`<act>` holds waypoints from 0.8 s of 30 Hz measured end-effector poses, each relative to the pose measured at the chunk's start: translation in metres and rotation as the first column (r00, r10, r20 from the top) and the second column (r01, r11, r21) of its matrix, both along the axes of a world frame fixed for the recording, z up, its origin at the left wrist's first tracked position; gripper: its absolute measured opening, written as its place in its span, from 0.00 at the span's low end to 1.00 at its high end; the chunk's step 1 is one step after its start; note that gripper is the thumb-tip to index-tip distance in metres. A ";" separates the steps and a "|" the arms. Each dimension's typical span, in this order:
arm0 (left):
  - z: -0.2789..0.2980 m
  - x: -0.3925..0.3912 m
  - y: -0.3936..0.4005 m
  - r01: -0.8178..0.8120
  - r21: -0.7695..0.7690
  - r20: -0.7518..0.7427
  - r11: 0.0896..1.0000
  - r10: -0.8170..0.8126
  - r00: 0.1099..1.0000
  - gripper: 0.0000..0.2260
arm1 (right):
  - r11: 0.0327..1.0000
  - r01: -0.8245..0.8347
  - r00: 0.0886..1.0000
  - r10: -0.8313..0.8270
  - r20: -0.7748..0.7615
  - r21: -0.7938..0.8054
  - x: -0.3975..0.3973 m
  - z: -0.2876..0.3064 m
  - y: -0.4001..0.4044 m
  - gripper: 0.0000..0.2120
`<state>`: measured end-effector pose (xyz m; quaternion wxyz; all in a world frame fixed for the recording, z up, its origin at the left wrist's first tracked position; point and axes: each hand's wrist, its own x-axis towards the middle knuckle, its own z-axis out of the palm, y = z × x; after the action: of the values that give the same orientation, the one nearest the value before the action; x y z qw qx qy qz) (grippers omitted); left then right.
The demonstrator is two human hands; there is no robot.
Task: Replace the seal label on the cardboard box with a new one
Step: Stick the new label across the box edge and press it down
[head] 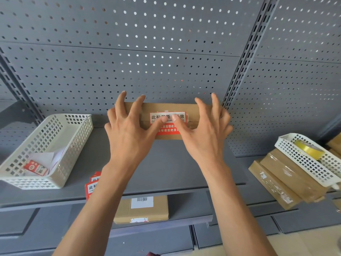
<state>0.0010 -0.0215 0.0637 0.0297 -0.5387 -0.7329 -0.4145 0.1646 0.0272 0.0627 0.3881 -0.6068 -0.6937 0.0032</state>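
Pressing a red-and-white seal label (168, 124) onto the brown cardboard box (166, 108), head view. Box sits at the back of the grey metal shelf (166, 163), against the perforated panel (147, 61). Left hand (129, 130) and right hand (204, 132): both thumbs flat on the label, fingers splayed over the box's top edge, nothing pinched, grip open on both sides. White mesh basket (55, 145) on the left holds paper scraps and a used label; spare red labels (93, 185) lie near the shelf's front edge.

Risks: uneven thumb pressure could trap bubbles or wrinkle the label across the flap seam; pushing could shift the box and skew the label.
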 end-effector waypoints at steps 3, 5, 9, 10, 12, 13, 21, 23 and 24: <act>-0.002 -0.003 -0.001 0.007 0.001 -0.014 1.000 -0.007 1.000 0.36 | 1.000 -0.017 1.000 0.017 0.008 -0.002 0.002 -0.001 0.001 0.39; -0.003 -0.005 -0.004 0.028 0.013 0.007 1.000 -0.028 1.000 0.36 | 0.999 -0.045 0.999 0.045 -0.002 0.002 0.006 -0.002 0.002 0.38; -0.002 -0.012 -0.008 0.087 0.047 0.051 0.995 -0.089 0.995 0.33 | 0.994 -0.112 0.993 0.112 -0.028 0.005 0.017 -0.003 0.003 0.35; -0.003 -0.013 -0.009 0.099 0.053 0.058 0.994 -0.102 0.993 0.31 | 0.992 -0.128 0.991 0.128 -0.040 0.005 0.020 -0.004 0.003 0.34; -0.004 -0.015 -0.010 0.119 0.065 0.070 0.991 -0.123 0.990 0.29 | 0.988 -0.157 0.985 0.157 -0.068 0.004 0.023 -0.004 0.003 0.33; -0.004 -0.016 -0.011 0.127 0.071 0.075 0.989 -0.132 0.988 0.28 | 0.986 -0.168 0.983 0.167 -0.081 0.003 0.024 -0.004 0.003 0.32; -0.006 -0.021 -0.011 0.160 0.084 0.084 0.984 -0.167 0.982 0.26 | 0.977 -0.214 0.970 0.212 -0.123 -0.006 0.027 -0.003 -0.001 0.30; -0.004 -0.016 -0.011 0.139 0.077 0.064 0.987 -0.144 0.988 0.30 | 0.981 -0.187 0.980 0.183 -0.076 -0.046 0.020 -0.001 -0.004 0.39; -0.003 -0.014 -0.011 0.122 0.068 0.043 0.990 -0.125 0.991 0.34 | 0.984 -0.166 0.986 0.164 -0.041 -0.058 0.016 0.000 -0.005 0.43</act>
<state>-0.0125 -0.0328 0.0604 0.0040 -0.5717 -0.6849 -0.4517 0.1810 0.0225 0.0622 0.3803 -0.5585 -0.7340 0.0676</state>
